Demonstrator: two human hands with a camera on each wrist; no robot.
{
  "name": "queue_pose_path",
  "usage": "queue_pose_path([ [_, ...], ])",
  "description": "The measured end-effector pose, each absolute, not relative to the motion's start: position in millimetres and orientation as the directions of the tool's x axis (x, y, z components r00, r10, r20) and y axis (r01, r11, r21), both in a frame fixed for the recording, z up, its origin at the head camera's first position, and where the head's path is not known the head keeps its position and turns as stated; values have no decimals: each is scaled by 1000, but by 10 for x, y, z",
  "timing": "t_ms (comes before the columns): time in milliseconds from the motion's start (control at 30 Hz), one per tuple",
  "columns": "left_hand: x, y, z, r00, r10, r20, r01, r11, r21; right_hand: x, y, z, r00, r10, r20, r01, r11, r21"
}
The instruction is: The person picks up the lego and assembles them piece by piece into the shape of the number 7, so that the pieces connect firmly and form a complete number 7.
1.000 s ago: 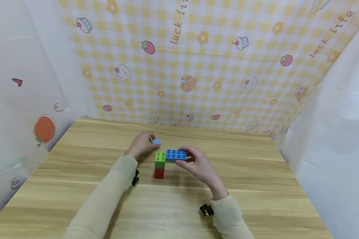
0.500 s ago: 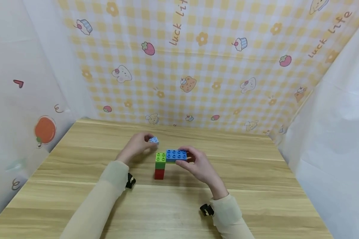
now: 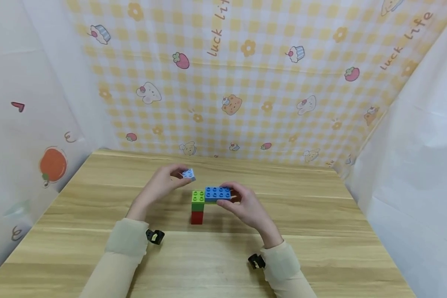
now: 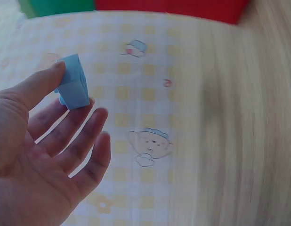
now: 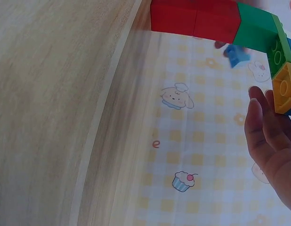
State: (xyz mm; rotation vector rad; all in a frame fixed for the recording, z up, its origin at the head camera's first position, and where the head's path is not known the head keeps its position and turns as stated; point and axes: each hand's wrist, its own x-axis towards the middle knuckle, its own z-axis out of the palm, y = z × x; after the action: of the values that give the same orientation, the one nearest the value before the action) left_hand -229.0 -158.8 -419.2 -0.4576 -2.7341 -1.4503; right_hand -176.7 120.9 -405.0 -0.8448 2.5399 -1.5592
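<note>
My left hand [image 3: 160, 184] pinches a small light blue building brick [image 3: 188, 174] between thumb and fingers, above the table behind the stack. In the left wrist view that light blue brick [image 4: 74, 92] sits at the thumb tip, other fingers loosely spread. My right hand [image 3: 248, 207] grips the right end of a long blue brick [image 3: 217, 193], fingers behind and thumb in front. That brick projects rightward from a column: light green brick [image 3: 198, 196] on top, darker green brick [image 3: 198, 206] below, red bricks [image 3: 197, 217] at the bottom. A yellow brick [image 5: 283, 89] shows under the overhanging end.
The wooden table [image 3: 216, 265] extends around the column. A yellow checked cloth [image 3: 208, 82] hangs at its back edge, and white cloths [image 3: 413, 165] stand at the sides. Black wrist cameras [image 3: 155, 236] are strapped at both cuffs.
My left hand has drawn a little left and turned, its wrist swinging left and toward me with the light blue brick. The right hand has kept its grip on the blue brick.
</note>
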Motion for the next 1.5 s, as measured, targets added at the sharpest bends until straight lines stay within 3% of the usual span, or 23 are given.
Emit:
queue_pose_path([
  [267,-2099,-1585,-4148,-928,292,230,349,471,810,-1873,1251,-4225,-836,-474,276,-450,306,-839],
  [567,-1903,-1583,-4099,-929,302,215,317,345,883,-1813,1269,-4229,-830,-488,268,-455,315,-833],
  [933,-1821,-1496,-4028,-876,391,282,423,341,840,-1603,1188,-3902,-828,-486,279,-468,327,-821],
  [1500,-1864,-1427,-4037,-833,458,311,493,360,792,-1612,1152,-3855,-837,-480,264,-455,340,-823],
])
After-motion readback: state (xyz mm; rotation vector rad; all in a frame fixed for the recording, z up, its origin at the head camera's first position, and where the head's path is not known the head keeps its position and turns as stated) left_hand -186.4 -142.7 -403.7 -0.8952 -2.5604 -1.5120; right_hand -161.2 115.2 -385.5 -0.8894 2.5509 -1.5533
